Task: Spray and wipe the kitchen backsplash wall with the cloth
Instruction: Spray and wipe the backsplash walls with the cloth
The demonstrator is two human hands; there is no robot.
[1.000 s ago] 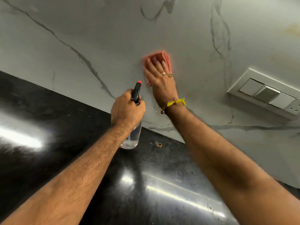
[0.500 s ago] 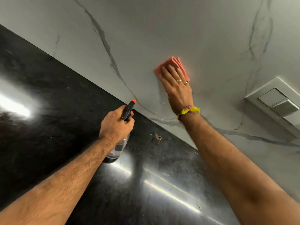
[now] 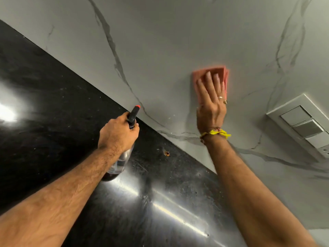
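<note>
The backsplash wall [image 3: 169, 41] is pale grey marble with dark veins. My right hand [image 3: 211, 104] lies flat with spread fingers on a folded pink cloth [image 3: 199, 75], pressing it against the wall. Only the cloth's top and side edges show past the fingers. My left hand [image 3: 118, 134] is closed around the neck of a clear spray bottle [image 3: 121, 163] with a black head and orange nozzle tip. The bottle sits low over the black counter, its nozzle pointing toward the wall's base.
A glossy black stone counter [image 3: 53, 104] runs below the wall, with bright light reflections. A small brown speck [image 3: 167, 153] lies on it near the wall. A white switch panel [image 3: 302, 125] is mounted on the wall at right.
My right hand has slid the cloth up and to the right along the wall. The left hand with the bottle dropped lower toward the counter; the view has shifted.
</note>
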